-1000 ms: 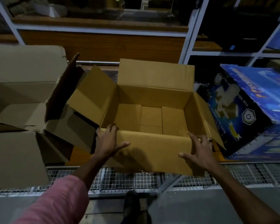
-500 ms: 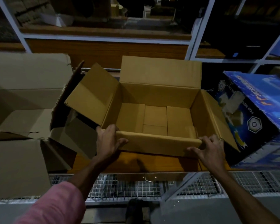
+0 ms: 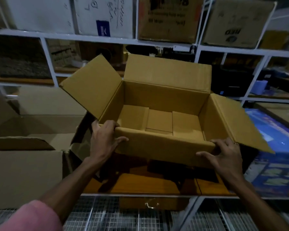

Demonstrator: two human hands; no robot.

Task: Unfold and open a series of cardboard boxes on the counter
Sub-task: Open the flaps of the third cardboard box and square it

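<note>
An open brown cardboard box (image 3: 163,147) fills the middle of the head view, held above the wooden counter (image 3: 150,184). Its back, left and right flaps stand out; the near flap is folded down over the front wall. The bottom flaps inside lie flat. My left hand (image 3: 105,139) grips the box's near left corner, thumb across the front wall. My right hand (image 3: 225,155) grips the near right corner, fingers curled over the rim.
Larger opened cardboard boxes (image 3: 23,147) crowd the counter on the left. A blue printed box (image 3: 277,157) leans at the right. White metal shelving (image 3: 140,42) holding cartons rises behind. Wire mesh (image 3: 123,217) runs below the counter's front edge.
Both hands have lifted the box off the counter, towards the shelves. The near flap, hanging down a second ago, is folded against the front wall. The camera has tilted upward.
</note>
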